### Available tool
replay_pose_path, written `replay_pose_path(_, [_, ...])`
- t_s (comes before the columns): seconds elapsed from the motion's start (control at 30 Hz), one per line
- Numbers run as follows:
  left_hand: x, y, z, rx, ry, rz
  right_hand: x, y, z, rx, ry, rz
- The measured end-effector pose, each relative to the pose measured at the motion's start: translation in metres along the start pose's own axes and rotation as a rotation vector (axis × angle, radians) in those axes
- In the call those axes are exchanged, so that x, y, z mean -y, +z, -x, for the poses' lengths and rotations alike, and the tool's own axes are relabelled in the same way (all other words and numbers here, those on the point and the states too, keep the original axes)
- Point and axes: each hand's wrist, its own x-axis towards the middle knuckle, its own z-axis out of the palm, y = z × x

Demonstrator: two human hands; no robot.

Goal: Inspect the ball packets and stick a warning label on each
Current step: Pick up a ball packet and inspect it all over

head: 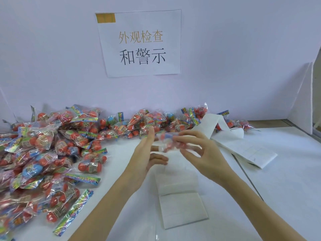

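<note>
Holding one ball packet (169,141) up over the middle of the worktop (286,188), motion-blurred, so I can't read any detail on it. My right hand (203,153) has it pinched: thumb and fingers curled round the right end of the packet. My left hand (147,153) is flat and upright beside the packet's left end, fingers mostly straight; can't tell if it actually touches the packet. A small white piece sits near my left fingertips, too blurred to identify.

Label strip (178,192): white backing paper runs from under my hands toward the front edge of the worktop, creased across partway down. More of the strip (246,150) trails off right and loops back up toward the rear edge.

Bulk stock: heap of packets (40,153) covers the left side of the worktop, front to back, clear wrap with red balls and a few blue ones. A thinner row of packets (156,120) lies along the rear edge against the wall.

Wall behind: paper sign (140,44) with printed characters, orange patch in its top left corner.
</note>
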Motion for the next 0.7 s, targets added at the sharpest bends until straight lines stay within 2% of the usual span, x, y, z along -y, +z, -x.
replay_pose_path(0.03, [0.0003,-0.0003,0.0002,0.059,-0.037,0.080,-0.0001,0.0020,0.0011,0.049,-0.038,0.044])
replay_pose_path(0.1, [0.0039,-0.0008,-0.0005,0.039,0.019,0.094,0.0023,0.0056,0.0017,0.077,-0.044,0.020])
replay_pose_path(0.2, [0.0077,-0.0036,-0.0019,-0.003,0.122,0.077,0.0022,0.0091,0.0005,-0.068,0.026,-0.133])
replay_pose_path(0.27, [0.0053,-0.0030,-0.0002,0.025,0.186,0.067,0.0015,0.0088,-0.0012,-0.104,0.161,-0.191])
replay_pose_path(0.37, [0.0024,-0.0010,0.0020,0.074,0.245,0.031,-0.0014,0.0079,-0.0031,-0.019,0.366,-0.326])
replay_pose_path(0.6, [0.0025,-0.0041,0.0002,0.096,0.202,0.078,-0.0036,0.0078,-0.0019,-0.036,0.381,-0.453])
replay_pose_path(0.7, [0.0058,-0.0022,-0.0001,-0.019,0.257,-0.076,-0.0029,0.0096,-0.0015,-0.090,0.390,-0.463])
